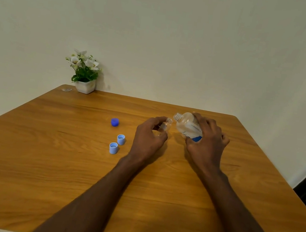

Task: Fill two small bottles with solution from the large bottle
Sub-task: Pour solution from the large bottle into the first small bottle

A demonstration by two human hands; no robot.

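Our left hand (150, 135) grips a small bottle (166, 126) above the table (46, 160); our right hand (206, 139) grasps the big bottle (187, 126), tilted, mouths nearly touching. We should tip slowly, keeping both necks aligned to avoid spills.

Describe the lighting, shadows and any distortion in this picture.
Head view: soft, dim warm light, no hard glare on the table; faint shadows fall under the left hand and right hand and beside the flower pot; the wide lens bows the table edges; the small bottle and large bottle look slightly soft.
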